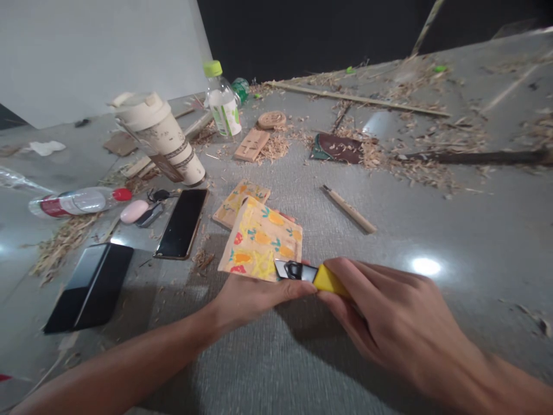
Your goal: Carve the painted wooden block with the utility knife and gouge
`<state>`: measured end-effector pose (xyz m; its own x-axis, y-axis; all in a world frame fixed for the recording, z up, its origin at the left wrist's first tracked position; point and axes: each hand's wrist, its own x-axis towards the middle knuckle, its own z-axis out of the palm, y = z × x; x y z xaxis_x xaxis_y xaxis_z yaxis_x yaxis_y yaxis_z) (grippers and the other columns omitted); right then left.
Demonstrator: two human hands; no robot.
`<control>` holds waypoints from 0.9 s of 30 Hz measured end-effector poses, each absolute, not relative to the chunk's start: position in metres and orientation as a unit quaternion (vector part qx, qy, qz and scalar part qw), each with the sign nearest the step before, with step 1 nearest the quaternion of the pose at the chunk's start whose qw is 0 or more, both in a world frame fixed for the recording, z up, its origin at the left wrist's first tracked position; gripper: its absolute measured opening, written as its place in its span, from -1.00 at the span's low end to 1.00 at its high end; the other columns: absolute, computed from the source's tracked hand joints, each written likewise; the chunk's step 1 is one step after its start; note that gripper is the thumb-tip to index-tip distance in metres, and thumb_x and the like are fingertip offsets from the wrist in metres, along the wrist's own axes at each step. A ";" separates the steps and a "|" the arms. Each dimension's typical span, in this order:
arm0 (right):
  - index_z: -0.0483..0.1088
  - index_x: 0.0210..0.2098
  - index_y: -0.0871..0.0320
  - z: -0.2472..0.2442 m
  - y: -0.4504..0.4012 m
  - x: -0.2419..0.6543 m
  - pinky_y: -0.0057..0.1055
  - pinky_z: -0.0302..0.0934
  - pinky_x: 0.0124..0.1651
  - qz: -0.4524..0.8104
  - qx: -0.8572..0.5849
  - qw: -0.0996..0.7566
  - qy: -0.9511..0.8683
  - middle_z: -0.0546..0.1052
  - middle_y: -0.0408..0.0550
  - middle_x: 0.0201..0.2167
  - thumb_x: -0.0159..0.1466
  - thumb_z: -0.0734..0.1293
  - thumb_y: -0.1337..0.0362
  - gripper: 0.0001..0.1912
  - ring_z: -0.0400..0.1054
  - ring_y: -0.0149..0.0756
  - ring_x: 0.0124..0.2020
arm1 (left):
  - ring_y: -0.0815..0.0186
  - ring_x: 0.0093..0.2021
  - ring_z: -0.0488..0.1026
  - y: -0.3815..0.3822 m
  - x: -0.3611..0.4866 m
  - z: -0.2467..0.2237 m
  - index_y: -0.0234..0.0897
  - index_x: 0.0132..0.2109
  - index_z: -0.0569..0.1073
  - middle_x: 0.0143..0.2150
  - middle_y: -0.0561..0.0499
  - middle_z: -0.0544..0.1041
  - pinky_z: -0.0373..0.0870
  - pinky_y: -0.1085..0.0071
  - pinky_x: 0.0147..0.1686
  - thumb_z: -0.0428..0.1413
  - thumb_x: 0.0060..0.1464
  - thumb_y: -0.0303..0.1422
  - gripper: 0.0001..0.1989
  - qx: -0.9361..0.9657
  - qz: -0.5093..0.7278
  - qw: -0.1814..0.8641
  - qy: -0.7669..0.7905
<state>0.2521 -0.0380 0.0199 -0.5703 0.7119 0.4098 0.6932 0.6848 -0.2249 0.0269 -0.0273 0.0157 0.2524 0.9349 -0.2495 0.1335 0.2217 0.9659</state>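
Note:
My left hand point(254, 295) grips a painted wooden block point(265, 233) from below, its thumb along the near edge. Orange fruits with green leaves, red spots and yellow strokes decorate the block's face. In my right hand point(384, 305) is a utility knife point(330, 280) with a yellow handle, its blade against the block's near right corner. The left thumb tip is close to the knife's front end. Behind the held block, a second painted block point(242, 199) lies on the table, partly covered from view. A wooden-handled carving tool point(349, 210) lies to the right.
A phone point(181, 223), a black folded device point(89, 287) and a lying bottle point(82, 202) are at left. Farther back stand a cream tumbler point(159, 138) and a green-capped bottle point(222, 104). A carved wooden piece point(251, 144), a dark pouch point(339, 148) and wood shavings point(440, 164) lie beyond.

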 end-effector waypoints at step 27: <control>0.27 -0.22 0.04 0.024 -0.033 0.256 -0.33 0.00 -0.55 0.118 -0.371 0.221 -0.894 0.38 -0.29 -0.54 0.61 0.15 0.14 -0.75 0.31 -0.41 -0.63 | -0.24 0.43 0.44 -0.024 0.031 0.014 -0.21 0.09 0.61 0.29 -0.27 0.60 0.31 -0.17 0.48 0.44 -0.15 -0.09 -0.36 0.492 0.331 0.624 0.509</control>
